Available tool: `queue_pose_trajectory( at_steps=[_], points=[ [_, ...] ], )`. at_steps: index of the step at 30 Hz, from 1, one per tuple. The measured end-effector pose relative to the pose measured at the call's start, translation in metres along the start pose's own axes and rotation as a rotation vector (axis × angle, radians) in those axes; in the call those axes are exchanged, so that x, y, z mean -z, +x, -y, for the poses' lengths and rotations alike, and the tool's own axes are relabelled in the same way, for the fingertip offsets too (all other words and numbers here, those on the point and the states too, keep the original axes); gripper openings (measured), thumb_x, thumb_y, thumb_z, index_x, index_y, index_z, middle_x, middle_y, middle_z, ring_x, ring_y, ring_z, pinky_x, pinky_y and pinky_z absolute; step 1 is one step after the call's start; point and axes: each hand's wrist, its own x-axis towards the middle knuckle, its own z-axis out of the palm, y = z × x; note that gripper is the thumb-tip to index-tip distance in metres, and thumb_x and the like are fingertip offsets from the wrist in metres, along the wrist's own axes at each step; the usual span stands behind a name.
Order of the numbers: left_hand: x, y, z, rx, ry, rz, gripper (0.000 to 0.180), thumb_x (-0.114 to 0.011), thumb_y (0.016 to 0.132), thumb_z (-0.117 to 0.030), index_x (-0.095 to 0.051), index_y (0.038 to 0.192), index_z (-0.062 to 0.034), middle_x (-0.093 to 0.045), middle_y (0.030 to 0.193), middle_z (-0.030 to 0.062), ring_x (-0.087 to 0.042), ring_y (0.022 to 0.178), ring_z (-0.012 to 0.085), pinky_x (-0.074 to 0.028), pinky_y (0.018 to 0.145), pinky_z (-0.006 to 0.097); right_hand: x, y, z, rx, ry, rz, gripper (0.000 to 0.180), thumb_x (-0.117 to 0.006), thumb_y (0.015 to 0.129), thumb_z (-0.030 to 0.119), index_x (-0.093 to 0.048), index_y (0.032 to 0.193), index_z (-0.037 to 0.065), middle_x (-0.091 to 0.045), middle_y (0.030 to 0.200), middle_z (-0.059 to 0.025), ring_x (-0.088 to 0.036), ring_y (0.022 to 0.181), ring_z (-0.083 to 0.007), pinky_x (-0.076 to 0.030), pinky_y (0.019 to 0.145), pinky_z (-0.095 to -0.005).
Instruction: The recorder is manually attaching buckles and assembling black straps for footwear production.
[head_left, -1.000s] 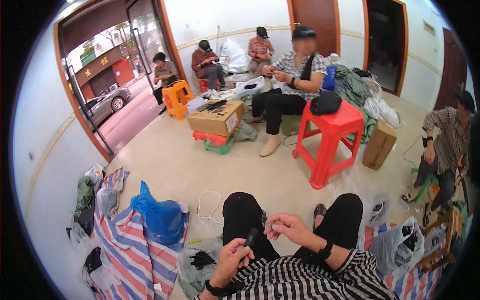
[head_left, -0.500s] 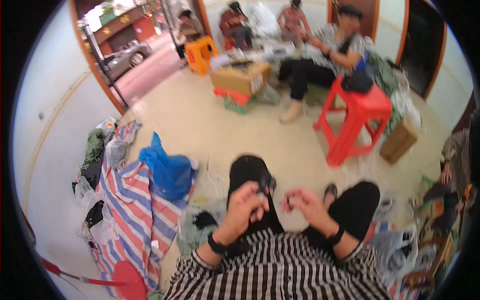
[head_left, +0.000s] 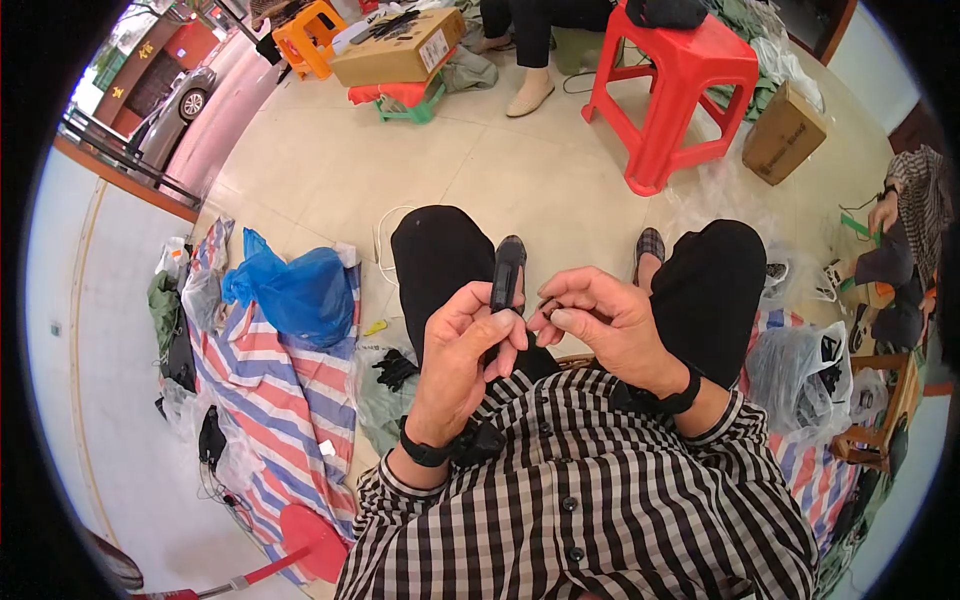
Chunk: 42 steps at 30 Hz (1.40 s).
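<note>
Head view: seated low, I look down over my knees at both hands
Left hand [head_left: 462, 345]: fingers closed round a slim black handheld device [head_left: 506, 273], held upright so its lower end faces my other hand
Right hand [head_left: 600, 322]: fingertips pinched together at the device's base, on something too small to tell
Floor [head_left: 400, 170]: pale tiles; striped tarp [head_left: 270, 390] and blue plastic bag [head_left: 290, 292] to my left
Room: red plastic stool [head_left: 680, 85] and cardboard boxes [head_left: 398, 48] ahead, other people sitting nearby

Checked shirt [head_left: 600, 500], black trousers [head_left: 440, 260], black wristbands [head_left: 425, 455].
</note>
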Motion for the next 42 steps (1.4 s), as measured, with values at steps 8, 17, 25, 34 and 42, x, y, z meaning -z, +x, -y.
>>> queue_pose_trajectory(
  at_steps=[8,17,25,34,42],
  points=[
    [-0.002,0.002,0.008,0.018,0.027,-0.008,0.013,-0.053,0.088,-0.008,-0.054,0.098,-0.0008,-0.059,0.071,0.0067,-0.048,0.047,0.0063,-0.030,0.039,0.015,0.004,-0.003,-0.001,0.032,-0.010,-0.026,0.026,-0.047,0.090,0.001,-0.052,0.115,-0.002,-0.064,0.092,-0.0117,-0.063,0.077,-0.0133,-0.051,0.068,-0.0242],
    [-0.006,0.014,0.014,0.047,0.066,-0.059,0.015,-0.055,0.086,-0.011,-0.055,0.098,-0.0007,-0.057,0.067,0.0065,-0.043,0.044,0.0069,-0.028,0.038,0.016,0.018,0.001,-0.002,-0.148,0.187,-0.085,0.028,-0.046,0.092,0.007,-0.049,0.118,-0.003,-0.063,0.098,-0.0164,-0.064,0.080,-0.0179,-0.053,0.071,-0.0285],
    [0.000,0.018,0.018,0.098,0.025,-0.031,0.014,-0.054,0.087,-0.010,-0.055,0.098,-0.0007,-0.058,0.069,0.0070,-0.047,0.047,0.0068,-0.030,0.039,0.016,0.023,0.003,-0.004,-0.229,0.390,-0.075,0.031,-0.044,0.092,0.009,-0.046,0.122,-0.003,-0.061,0.106,-0.0179,-0.064,0.087,-0.0200,-0.052,0.078,-0.0313],
    [-0.002,0.019,0.019,0.084,0.020,-0.036,0.013,-0.052,0.087,-0.009,-0.055,0.097,0.0005,-0.058,0.070,0.0075,-0.046,0.047,0.0073,-0.031,0.040,0.017,0.019,0.002,-0.004,-0.159,0.300,-0.078,0.027,-0.044,0.093,0.006,-0.047,0.118,-0.005,-0.062,0.103,-0.0160,-0.063,0.087,-0.0189,-0.052,0.076,-0.0291],
    [-0.002,0.020,0.021,0.079,0.014,-0.022,0.012,-0.051,0.088,-0.009,-0.055,0.095,0.0002,-0.058,0.070,0.0084,-0.047,0.048,0.0076,-0.030,0.039,0.017,0.019,0.000,-0.017,-0.023,0.137,-0.097,0.018,-0.052,0.087,0.002,-0.054,0.105,-0.003,-0.063,0.098,-0.0110,-0.061,0.086,-0.0145,-0.050,0.077,-0.0268]
  ],
)
